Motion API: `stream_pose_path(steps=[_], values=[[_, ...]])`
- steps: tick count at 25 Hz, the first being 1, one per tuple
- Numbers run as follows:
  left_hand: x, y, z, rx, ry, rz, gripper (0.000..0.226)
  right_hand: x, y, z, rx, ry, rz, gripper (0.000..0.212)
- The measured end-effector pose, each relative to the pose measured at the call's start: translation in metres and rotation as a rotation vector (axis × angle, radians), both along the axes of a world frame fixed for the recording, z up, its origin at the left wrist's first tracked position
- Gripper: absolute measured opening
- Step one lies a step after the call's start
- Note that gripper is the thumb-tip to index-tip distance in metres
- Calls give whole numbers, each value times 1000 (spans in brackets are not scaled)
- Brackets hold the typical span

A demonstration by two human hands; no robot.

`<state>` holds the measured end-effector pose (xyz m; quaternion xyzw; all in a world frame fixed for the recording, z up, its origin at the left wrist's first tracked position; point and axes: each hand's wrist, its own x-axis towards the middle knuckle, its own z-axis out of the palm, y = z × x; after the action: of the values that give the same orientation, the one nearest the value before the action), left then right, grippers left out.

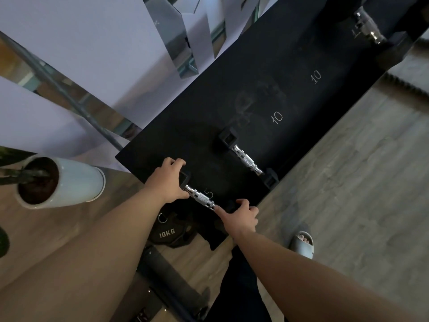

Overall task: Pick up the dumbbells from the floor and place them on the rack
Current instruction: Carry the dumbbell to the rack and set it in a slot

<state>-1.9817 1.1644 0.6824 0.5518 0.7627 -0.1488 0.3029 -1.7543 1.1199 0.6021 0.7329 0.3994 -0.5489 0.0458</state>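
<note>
A black rack top (267, 94) runs diagonally across the view, chalked with "5" and "10" marks. On its near end lies a small dumbbell (200, 196) with a chrome knurled handle and black square heads, beside the "5". My left hand (168, 180) wraps the dumbbell's far head. My right hand (241, 216) grips its near head at the rack's edge. A second small dumbbell (246, 160) rests on the rack just beyond. A third dumbbell (369, 27) lies at the rack's far end.
A white planter (67, 182) with soil stands on the wood floor to the left. A black 10KG plate (170, 233) and a dark bar (171, 275) lie below the rack. My sandalled foot (303, 244) is at the right. Mirrored wall panels rise behind.
</note>
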Motion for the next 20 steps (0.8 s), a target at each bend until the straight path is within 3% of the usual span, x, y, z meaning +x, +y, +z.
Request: stream_pose_path(steps=[16,20], values=[[-1,-1,13,54,-28,19,87,7,9,-3,-26,57,-105,86],[5,6,36,78,-20,-59,87,16,11,14,-4,73,-132,90]])
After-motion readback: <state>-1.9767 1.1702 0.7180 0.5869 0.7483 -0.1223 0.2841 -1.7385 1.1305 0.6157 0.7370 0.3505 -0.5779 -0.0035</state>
